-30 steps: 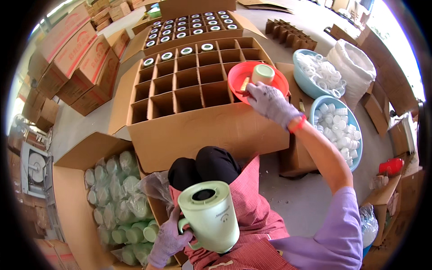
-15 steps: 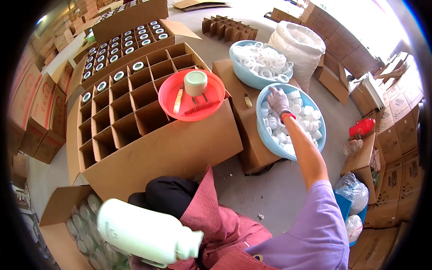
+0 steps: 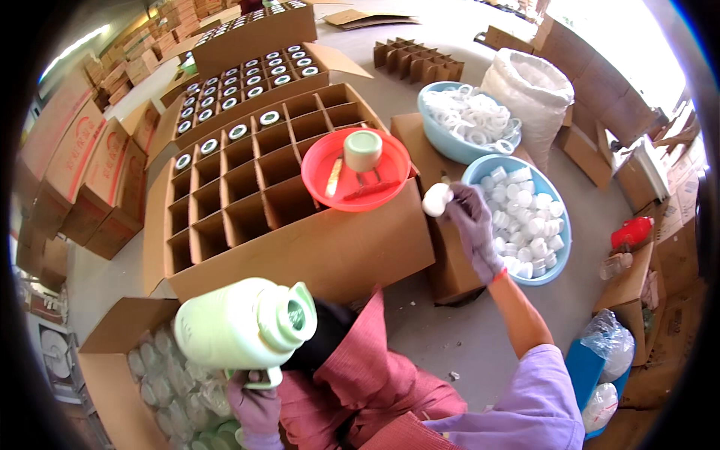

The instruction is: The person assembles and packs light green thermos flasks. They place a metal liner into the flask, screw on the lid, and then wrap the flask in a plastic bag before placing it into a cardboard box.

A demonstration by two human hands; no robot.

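Note:
A pale green thermos jug point(image 3: 225, 322) lies tilted on its side above my lap, its open mouth facing right. My gloved left hand point(image 3: 255, 409) is closed at its handle, below the body. Between the fingers of my gloved right hand point(image 3: 478, 229) is a white plastic stopper point(image 3: 435, 200), held in the air left of a light blue basin point(image 3: 564, 232) of similar stoppers. A red plastic bowl point(image 3: 318, 176) rests on the edge of a divided carton point(image 3: 315, 251); in it are a pale green cup point(image 3: 363, 151), a yellowish-handled tool and a red strip.
A second blue basin point(image 3: 442, 142) holds white rings, with a white woven sack point(image 3: 529, 94) behind it. An open carton point(image 3: 109, 375) with several wrapped jugs stands at lower left. Beyond the divided carton, another box point(image 3: 255, 112) holds rows of jugs. Stacked cartons point(image 3: 90, 165) line the left.
My right hand has come out of the stopper basin, moving left with a stopper. The jug has turned so its mouth shows, and my left hand at the handle has come into view.

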